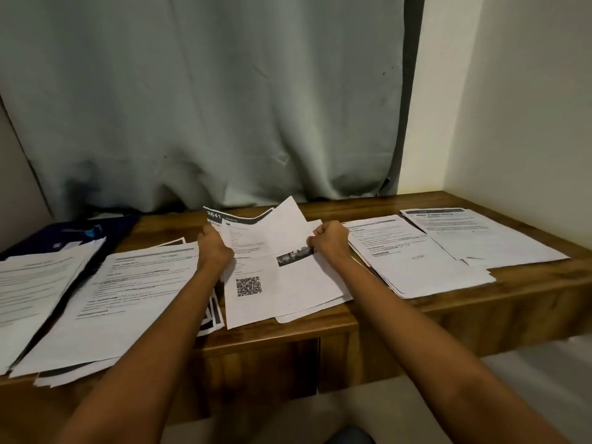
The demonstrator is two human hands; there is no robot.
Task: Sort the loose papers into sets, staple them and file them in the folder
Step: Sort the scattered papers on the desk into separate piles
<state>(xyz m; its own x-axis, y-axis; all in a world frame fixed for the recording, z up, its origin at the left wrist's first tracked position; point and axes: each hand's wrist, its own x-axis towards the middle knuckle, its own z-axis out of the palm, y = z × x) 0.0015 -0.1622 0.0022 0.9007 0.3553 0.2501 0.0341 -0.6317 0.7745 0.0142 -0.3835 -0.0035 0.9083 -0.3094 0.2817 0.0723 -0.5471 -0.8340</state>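
Hands (214, 248) gripping opposite edges of papers (290, 291)

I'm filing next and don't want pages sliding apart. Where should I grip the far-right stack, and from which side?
Probably its near edge, from the front. The far-right stack lies flat on the desk, sheets slightly fanned, so pinching there, thumb on top, should catch them all; the right hand is nearest, once it frees the centre sheets.

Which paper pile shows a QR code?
The middle pile, held by left hand and right hand; its top sheet shows the QR code. Others show none.
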